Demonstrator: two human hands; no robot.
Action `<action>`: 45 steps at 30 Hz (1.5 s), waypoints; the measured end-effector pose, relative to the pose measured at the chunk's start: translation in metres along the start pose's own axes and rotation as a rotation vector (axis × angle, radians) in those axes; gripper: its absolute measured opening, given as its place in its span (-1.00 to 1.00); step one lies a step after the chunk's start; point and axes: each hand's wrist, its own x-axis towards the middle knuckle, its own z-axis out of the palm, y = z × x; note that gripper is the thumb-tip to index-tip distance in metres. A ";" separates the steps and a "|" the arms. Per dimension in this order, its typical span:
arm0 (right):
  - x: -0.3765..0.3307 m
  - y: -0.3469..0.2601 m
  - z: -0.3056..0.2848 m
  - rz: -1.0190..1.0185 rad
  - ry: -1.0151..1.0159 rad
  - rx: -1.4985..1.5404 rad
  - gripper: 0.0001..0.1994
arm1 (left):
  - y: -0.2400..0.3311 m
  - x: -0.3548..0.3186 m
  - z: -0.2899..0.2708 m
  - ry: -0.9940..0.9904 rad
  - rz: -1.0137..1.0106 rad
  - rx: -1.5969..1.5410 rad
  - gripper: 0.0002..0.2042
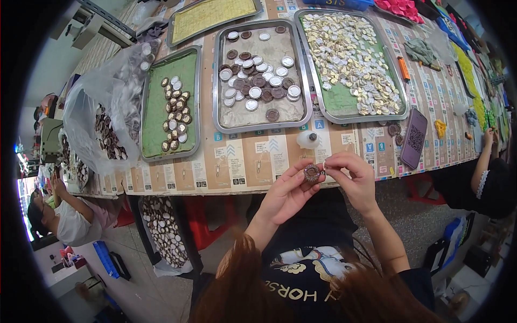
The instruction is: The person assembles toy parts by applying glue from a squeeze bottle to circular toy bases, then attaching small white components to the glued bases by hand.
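— What is the seated worker holding at the table's near edge?

— A small round brown disc with a patterned face (312,173), pinched in the fingertips of the left hand (288,192). The right hand (353,180) meets it from the other side, thumb and forefinger closed narrowly at the disc's rim; whether they grip it or something tiny, I cannot tell.

— And on the table?

— Just beyond the hands stands a small white plastic bottle (309,139). Behind it, a grey metal tray of brown and white round caps (260,72); to its right, a tray heaped with gold and silver pieces (350,62); to its left, a green-lined tray with two short rows of caps (171,105). A dark phone (413,138) lies near the right hand.
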 end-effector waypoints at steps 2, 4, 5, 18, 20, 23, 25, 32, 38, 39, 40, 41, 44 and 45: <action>0.000 -0.008 0.001 -0.091 -0.038 -0.051 -0.85 | 0.000 -0.002 0.001 0.042 -0.015 0.048 -0.71; 0.001 -0.011 0.004 -0.182 -0.073 -0.103 -0.83 | -0.001 -0.004 0.002 0.040 -0.012 0.057 -0.71; 0.002 -0.011 0.006 -0.234 -0.082 -0.154 -0.83 | -0.001 -0.004 0.002 0.034 -0.012 0.064 -0.72; 0.000 -0.011 0.005 -0.228 -0.140 -0.186 -0.80 | 0.000 -0.003 0.011 0.066 -0.025 0.099 -0.72; 0.000 -0.008 0.002 -0.270 -0.155 -0.193 -0.76 | 0.000 -0.001 0.015 0.078 -0.029 0.090 -0.72; -0.002 -0.010 0.003 -0.295 -0.154 -0.219 -0.65 | 0.001 -0.002 0.016 0.126 -0.030 0.159 -0.73; -0.003 -0.013 0.006 -0.280 -0.135 -0.239 -0.58 | 0.002 -0.002 0.016 0.125 -0.018 0.208 -0.73; -0.004 -0.016 0.010 -0.332 -0.129 -0.277 -0.45 | 0.001 -0.001 0.015 0.095 -0.030 0.187 -0.75; -0.008 -0.011 0.009 -0.221 -0.135 -0.162 -0.43 | 0.001 -0.003 0.023 0.152 -0.060 0.189 -0.74; -0.008 -0.008 0.008 -0.151 -0.144 -0.093 -0.42 | 0.003 -0.004 0.027 0.154 -0.059 0.188 -0.74; -0.008 -0.005 0.007 -0.150 -0.143 -0.095 -0.42 | 0.005 -0.005 0.032 0.203 -0.084 0.160 -0.75; -0.007 -0.002 0.007 -0.033 -0.154 0.146 -0.41 | 0.006 -0.006 0.035 0.251 -0.109 0.132 -0.77; -0.007 -0.005 0.003 0.170 -0.194 0.524 -0.43 | 0.006 -0.009 0.033 0.246 -0.104 0.186 -0.82; -0.006 -0.007 0.002 0.255 -0.222 0.660 -0.46 | 0.007 -0.009 0.035 0.247 -0.104 0.186 -0.82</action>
